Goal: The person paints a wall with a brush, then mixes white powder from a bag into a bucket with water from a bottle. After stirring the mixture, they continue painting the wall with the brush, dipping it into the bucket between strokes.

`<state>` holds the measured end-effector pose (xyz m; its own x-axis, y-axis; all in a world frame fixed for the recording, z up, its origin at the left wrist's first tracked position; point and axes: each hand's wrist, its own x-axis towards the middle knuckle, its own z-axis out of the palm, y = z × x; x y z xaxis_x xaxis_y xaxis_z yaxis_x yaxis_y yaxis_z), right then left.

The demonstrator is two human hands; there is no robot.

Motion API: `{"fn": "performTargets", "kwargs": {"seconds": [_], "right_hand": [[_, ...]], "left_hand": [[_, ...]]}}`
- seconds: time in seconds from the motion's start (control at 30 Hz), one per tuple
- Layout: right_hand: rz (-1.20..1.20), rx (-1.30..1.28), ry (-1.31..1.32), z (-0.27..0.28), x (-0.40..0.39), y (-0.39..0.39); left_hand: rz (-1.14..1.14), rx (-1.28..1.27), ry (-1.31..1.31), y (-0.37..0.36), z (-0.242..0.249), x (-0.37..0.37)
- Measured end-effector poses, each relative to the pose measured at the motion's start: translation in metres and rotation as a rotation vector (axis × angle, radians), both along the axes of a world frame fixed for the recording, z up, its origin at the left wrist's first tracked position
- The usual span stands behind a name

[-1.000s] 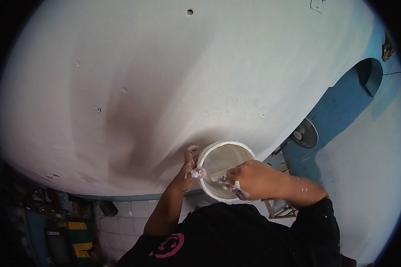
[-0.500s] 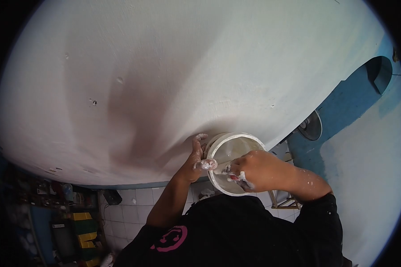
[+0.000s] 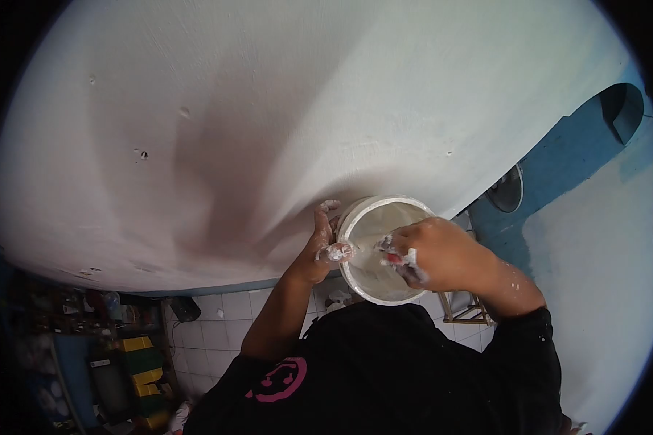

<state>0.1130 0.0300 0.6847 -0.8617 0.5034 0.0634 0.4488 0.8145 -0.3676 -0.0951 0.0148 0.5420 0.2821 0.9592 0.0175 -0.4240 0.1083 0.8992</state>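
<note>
My left hand (image 3: 322, 246) is on the left side of a white bucket (image 3: 346, 270), thumb at the rim and fingers along the outside. White paste coats its fingertips. My right hand (image 3: 442, 255) is closed over the bucket's opening, around a tool with a red handle (image 3: 392, 258). The tool's working end is hidden by the hand, so I cannot tell its kind. White smears cover the right fingers and dot the forearm. Pale material shows on the bucket's inner wall.
A large white-coated wall (image 3: 268, 87) with small pits rises in front of me. A fan (image 3: 506, 190) stands by the blue wall (image 3: 540, 170) at right. Below are a tiled floor (image 3: 228, 330), a wooden frame (image 3: 466, 312), and shelves with yellow-green steps (image 3: 144, 362) at lower left.
My right hand and the red-handled tool have moved right, away from the bucket's left rim. The bucket and left hand sit slightly higher in view.
</note>
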Motion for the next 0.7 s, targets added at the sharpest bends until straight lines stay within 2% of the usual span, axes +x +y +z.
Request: {"fn": "performTargets", "kwargs": {"seconds": [0.07,0.17,0.27,0.37,0.47,0.53,0.63,0.7], "right_hand": [[0.025,-0.014,0.006,-0.009,-0.003,-0.001],[0.004,-0.090,0.040,0.017,0.001,-0.009],[-0.025,-0.042,-0.033,0.005,-0.002,-0.008],[0.009,-0.022,0.079,-0.014,0.005,-0.004],[-0.047,-0.192,0.209,0.007,0.032,0.002],[-0.095,-0.257,0.687,-0.008,0.045,0.006],[-0.268,-0.442,1.002,-0.003,0.068,0.009],[-0.454,-0.689,1.137,-0.015,0.081,0.014]], "left_hand": [[-0.009,0.018,0.057,0.001,-0.003,-0.003],[0.022,0.003,-0.008,-0.006,0.005,-0.002],[-0.002,0.028,-0.035,-0.005,0.005,-0.001],[0.002,0.089,0.081,0.001,-0.006,0.002],[-0.001,0.069,-0.047,-0.002,-0.005,0.008],[0.027,0.045,0.010,-0.004,-0.002,0.011],[0.028,0.011,0.013,-0.003,-0.008,0.014],[0.033,-0.014,-0.009,-0.003,-0.011,0.015]]}}
